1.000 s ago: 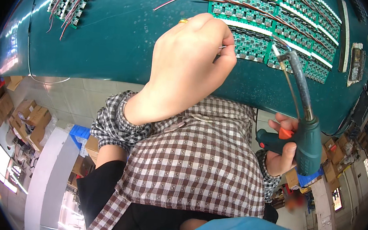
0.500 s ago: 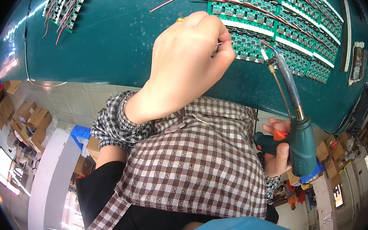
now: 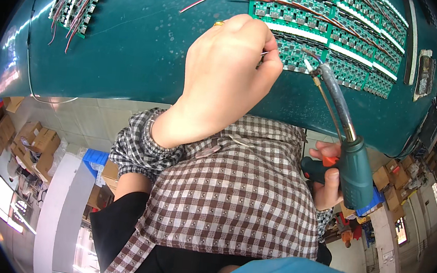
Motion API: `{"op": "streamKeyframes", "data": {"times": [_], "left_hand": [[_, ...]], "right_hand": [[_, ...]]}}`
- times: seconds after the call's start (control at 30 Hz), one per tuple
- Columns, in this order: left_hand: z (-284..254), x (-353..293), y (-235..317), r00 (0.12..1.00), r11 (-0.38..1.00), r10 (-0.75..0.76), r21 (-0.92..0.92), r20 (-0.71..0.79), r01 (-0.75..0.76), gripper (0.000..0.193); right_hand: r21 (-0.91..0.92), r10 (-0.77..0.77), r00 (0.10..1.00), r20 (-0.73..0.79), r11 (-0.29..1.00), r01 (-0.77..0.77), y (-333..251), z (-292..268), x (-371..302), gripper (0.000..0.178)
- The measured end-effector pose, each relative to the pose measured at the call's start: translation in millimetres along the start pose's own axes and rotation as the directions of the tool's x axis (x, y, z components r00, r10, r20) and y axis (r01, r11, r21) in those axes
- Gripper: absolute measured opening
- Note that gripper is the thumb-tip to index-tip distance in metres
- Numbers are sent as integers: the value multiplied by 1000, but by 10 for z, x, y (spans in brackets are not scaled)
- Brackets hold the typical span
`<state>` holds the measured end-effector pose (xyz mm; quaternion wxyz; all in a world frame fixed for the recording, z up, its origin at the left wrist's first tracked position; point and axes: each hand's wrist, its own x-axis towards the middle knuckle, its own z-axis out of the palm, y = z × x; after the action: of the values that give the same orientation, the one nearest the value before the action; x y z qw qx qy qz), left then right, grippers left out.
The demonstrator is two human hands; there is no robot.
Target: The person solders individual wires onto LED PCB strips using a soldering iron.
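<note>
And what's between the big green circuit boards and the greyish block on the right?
In the head view, a long, pale strip lies on the table between the circuit boards and the block.

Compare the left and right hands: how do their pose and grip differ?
The left hand pinches a thin wire-like piece, while the right hand grips a green soldering gun.
The left hand shows its back; the right hand is partly hidden behind the gun.
A ring shows on the left hand, none on the right hand.
Both come from checked sleeves.
</note>
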<state>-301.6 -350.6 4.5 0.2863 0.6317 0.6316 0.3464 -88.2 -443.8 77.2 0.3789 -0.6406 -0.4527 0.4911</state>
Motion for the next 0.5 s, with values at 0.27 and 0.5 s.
{"op": "streamKeyframes", "data": {"times": [0.27, 0.5], "left_hand": [[-7, 9, -25, 1000, 1000, 26, 4, 0, -26, 8], [12, 16, -11, 1000, 1000, 14, -8, -2, -14, 8]], "right_hand": [[-54, 90, 996, 20, 995, -89, -63, 10, -36, 52], [-143, 113, 993, 41, 984, -106, -67, -6, -42, 51]]}}
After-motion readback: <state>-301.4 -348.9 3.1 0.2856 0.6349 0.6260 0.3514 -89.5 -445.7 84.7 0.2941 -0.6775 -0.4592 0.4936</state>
